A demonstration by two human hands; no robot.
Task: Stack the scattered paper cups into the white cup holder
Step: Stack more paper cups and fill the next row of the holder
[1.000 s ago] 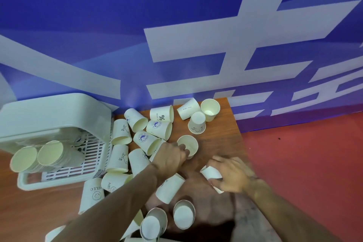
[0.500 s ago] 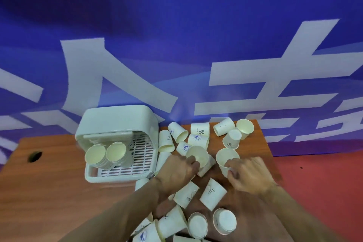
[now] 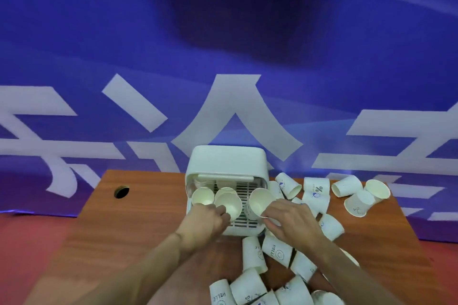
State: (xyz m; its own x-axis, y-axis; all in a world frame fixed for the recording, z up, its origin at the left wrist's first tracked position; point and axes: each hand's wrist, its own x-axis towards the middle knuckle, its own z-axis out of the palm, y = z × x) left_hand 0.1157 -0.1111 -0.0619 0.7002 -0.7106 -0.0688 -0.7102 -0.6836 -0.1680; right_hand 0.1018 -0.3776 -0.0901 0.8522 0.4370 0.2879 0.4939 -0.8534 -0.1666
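You hold a paper cup in each hand at the open front of the white cup holder (image 3: 226, 163), which stands near the back edge of the bench (image 3: 138, 218). Your left hand (image 3: 205, 218) curls its fingers round the base of the first cup (image 3: 229, 203), mouth turned toward you, right at the middle stack (image 3: 224, 190). That angle looks chosen so the cup slides bottom-first into the cups lying on their sides on the slatted tray. A side stack (image 3: 202, 196) lies just beside it, to the left. Your right hand (image 3: 290, 220) pinches the second cup (image 3: 261, 202) near its rim, tilted the same way over the tray's right side, probably to start or feed a row there. The scattered cups (image 3: 316, 193) lie on their sides or upside down to the right of the holder and in front of it, near your forearms and within easy reach. With so many loose, the job looks far from finished.
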